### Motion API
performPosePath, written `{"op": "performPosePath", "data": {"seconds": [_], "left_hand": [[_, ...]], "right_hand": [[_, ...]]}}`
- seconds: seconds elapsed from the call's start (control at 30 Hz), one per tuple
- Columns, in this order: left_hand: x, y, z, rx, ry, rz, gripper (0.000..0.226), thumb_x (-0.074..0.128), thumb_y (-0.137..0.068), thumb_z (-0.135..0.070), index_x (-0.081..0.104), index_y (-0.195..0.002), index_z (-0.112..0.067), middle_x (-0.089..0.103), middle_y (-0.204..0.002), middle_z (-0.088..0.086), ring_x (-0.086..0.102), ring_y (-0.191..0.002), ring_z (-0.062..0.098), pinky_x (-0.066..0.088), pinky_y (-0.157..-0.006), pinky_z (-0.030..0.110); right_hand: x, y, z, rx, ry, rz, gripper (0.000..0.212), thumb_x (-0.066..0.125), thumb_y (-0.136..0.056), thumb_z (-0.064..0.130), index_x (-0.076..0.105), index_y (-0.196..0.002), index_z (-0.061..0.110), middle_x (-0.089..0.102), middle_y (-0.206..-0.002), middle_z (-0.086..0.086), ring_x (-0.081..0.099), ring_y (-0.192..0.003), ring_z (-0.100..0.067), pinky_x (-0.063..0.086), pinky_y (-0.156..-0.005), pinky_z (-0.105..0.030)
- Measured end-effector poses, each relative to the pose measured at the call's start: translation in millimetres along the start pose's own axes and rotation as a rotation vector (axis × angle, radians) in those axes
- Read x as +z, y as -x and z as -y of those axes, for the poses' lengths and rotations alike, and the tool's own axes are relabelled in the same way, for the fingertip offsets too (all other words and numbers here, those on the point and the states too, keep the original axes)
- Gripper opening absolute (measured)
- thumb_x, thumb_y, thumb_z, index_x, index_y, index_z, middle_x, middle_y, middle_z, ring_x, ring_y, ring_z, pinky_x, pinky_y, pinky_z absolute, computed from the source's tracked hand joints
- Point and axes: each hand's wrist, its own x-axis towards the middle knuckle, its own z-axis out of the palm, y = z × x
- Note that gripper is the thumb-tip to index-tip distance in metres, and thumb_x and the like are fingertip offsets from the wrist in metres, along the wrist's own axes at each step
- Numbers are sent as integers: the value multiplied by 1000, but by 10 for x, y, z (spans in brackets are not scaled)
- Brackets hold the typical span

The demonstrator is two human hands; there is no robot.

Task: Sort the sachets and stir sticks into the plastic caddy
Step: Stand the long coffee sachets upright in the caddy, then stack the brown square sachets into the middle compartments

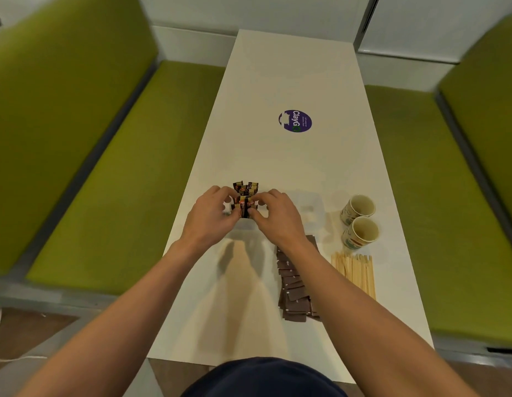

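Small dark sachets with red-and-gold print (245, 196): a stack standing on edge, at the left end of the clear plastic caddy (309, 213). The caddy walls are nearly invisible against the white bench (292, 81), so I cannot tell which compartment holds them or where the dividers run.

Hands: my left hand (213, 213) and right hand (277, 214) are together on the stack, one on each side. Fingertips and thumbs are curled in and pinch the near part of the bundle. Neither hand is free.

Judgement: this batch looks nearly seated. It needs squaring up and then release.

Relation that matters for the next pick:
- The flat brown paper sachets (295, 285) lie in an overlapping row on the bench, toward me and to the right of the caddy, partly under my right forearm.
- The long axis of the row runs from near to far along the bench.
- The pale wooden stir sticks (355, 270) lie just beside that row, further right, with roughly the same long axis.
- Both piles are on the right side, so my right hand is the nearer one. It would have to draw back toward me to reach them.

Also on the bench: two printed paper cups (359, 222) to the right of the caddy and just beyond the sticks.
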Motion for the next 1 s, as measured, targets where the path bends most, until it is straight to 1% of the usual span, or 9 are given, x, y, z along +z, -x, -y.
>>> {"op": "performPosePath", "data": {"seconds": [0.3, 0.4, 0.5, 0.57, 0.63, 0.73, 0.8, 0.9, 1.0], "left_hand": [[134, 318, -123, 49, -26, -123, 20, 64, -91, -24, 65, -111, -26, 55, -99, -10, 56, -90, 16, 54, -75, 41], [293, 492, -245, 18, 5, -24, 17, 63, -90, -27, 65, -107, -29, 55, -94, -13, 52, -80, 7, 52, -73, 34], [536, 653, -347, -32, 17, 120, 13, 63, -91, -32, 67, -104, -30, 58, -92, -14, 55, -77, 4, 55, -74, 36], [701, 719, -401, -57, 25, 196, 18, 61, -93, -29, 68, -109, -30, 61, -100, -12, 59, -83, 6, 55, -79, 37], [821, 726, -465, -27, -5, 253, 27, 56, -96, -21, 67, -120, -28, 61, -116, -9, 61, -100, 12, 53, -85, 37], [912, 652, -540, 51, -152, 366, 43, 55, -95, -18, 56, -138, -26, 52, -141, -5, 50, -125, 18, 52, -94, 43], [937, 586, -560, 71, -269, 451, 54, 60, -95, -22, 46, -147, -25, 43, -152, -5, 43, -133, 20, 51, -98, 45], [931, 521, -537, 159, -410, 496, 59, 62, -94, -19, 44, -149, -26, 42, -153, -5, 41, -134, 21, 50, -94, 40], [902, 478, -472, 229, -447, 460, 45, 60, -95, -16, 56, -139, -26, 55, -141, -4, 50, -125, 21, 52, -86, 37]], "right_hand": [[-305, 360, -210, 25, -123, -98, 25, 69, -94, 32, 71, -118, 24, 63, -105, 11, 57, -99, -12, 43, -85, -25], [-511, 618, -383, 97, -125, -108, 19, 67, -95, 27, 73, -112, 23, 68, -105, 9, 61, -95, -11, 47, -86, -27], [-614, 881, -609, 184, -76, -44, 19, 63, -96, 24, 74, -112, 22, 72, -109, 6, 63, -99, -14, 49, -89, -31], [-606, 1016, -767, 224, -7, 17, 23, 60, -97, 20, 74, -116, 21, 73, -114, 3, 63, -105, -18, 49, -92, -34], [-580, 1090, -867, 220, 78, 86, 32, 56, -97, 13, 71, -125, 20, 72, -122, 0, 60, -114, -22, 48, -96, -36], [-557, 1089, -892, 156, 185, 223, 53, 51, -92, 7, 56, -143, 21, 62, -141, 0, 51, -128, -27, 46, -105, -44], [-554, 1064, -890, 152, 222, 310, 62, 49, -92, 10, 43, -153, 22, 50, -153, -1, 44, -137, -26, 42, -111, -47], [-556, 1012, -895, 142, 278, 392, 63, 48, -94, 16, 36, -156, 21, 43, -159, -2, 41, -142, -26, 39, -113, -48], [-561, 980, -928, 84, 333, 362, 46, 48, -98, 25, 52, -144, 20, 55, -146, -3, 50, -131, -28, 44, -105, -46]]}}
